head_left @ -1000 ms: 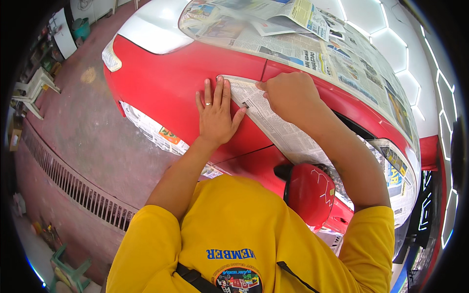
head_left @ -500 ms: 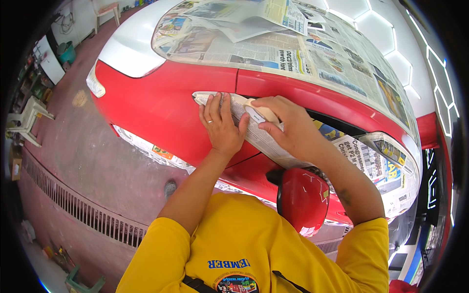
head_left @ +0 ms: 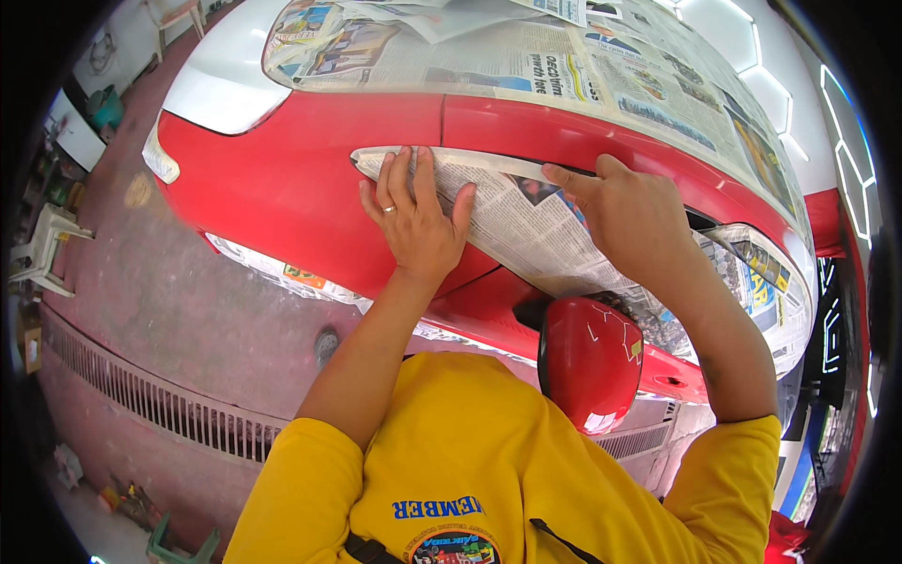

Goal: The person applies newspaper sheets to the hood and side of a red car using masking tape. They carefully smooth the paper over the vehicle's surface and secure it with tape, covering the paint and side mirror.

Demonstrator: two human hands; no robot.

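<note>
A newspaper sheet (head_left: pixel 536 221) covers the side window area of the red car (head_left: pixel 282 179), with a pale strip of masking tape (head_left: pixel 498 162) along its upper edge. My left hand (head_left: pixel 418 221) lies flat near the sheet's left tip, fingers stretched and thumb spread, pressing paper against the car. My right hand (head_left: pixel 639 211) is at the upper edge farther right, one finger pointing left along the tape, the others curled. The masking tape roll that showed in the earlier frame is hidden beneath this hand.
A red side mirror (head_left: pixel 592 362) juts out just below the newspaper, near my right forearm. More newspaper (head_left: pixel 470 70) covers the windshield. A silver-white hood (head_left: pixel 225 75) is at upper left. On the floor are a slotted drain grate (head_left: pixel 169 395) and a white plastic chair (head_left: pixel 47 244).
My right hand has moved right along the newspaper's upper edge, and the roll has gone out of sight. More tape and paper now show between my hands. My left hand stays on the sheet.
</note>
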